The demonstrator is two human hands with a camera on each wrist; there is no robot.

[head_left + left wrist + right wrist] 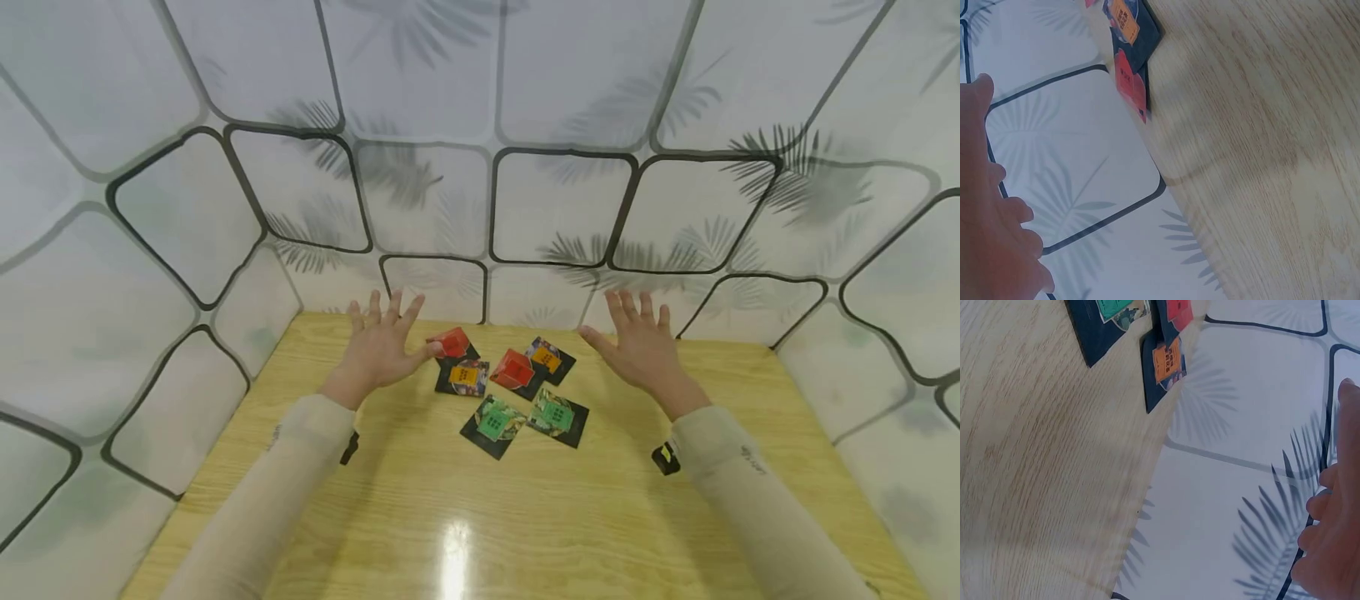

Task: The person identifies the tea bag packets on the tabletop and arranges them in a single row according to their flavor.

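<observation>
My left hand (380,346) is held above the table with its fingers spread, holding nothing. Its thumb overlaps the edge of a red-labelled packet (453,342) in the head view; whether they touch I cannot tell. Below that packet lies an orange-labelled packet (467,378). My right hand (641,350), also spread and holding nothing, is apart from the packets on the right. Nearest to it is another orange-labelled packet (547,359), partly overlapped by a second red one (516,370). Two green-labelled packets, one left (494,418) and one right (556,415), lie closer to me. All are flat and dark-edged.
A light wooden table (480,508) carries the packets. White fabric walls (562,208) with dark outlines and grey leaf prints rise behind it and on both sides. Dark bands show under the left cuff (349,448) and the right cuff (665,458).
</observation>
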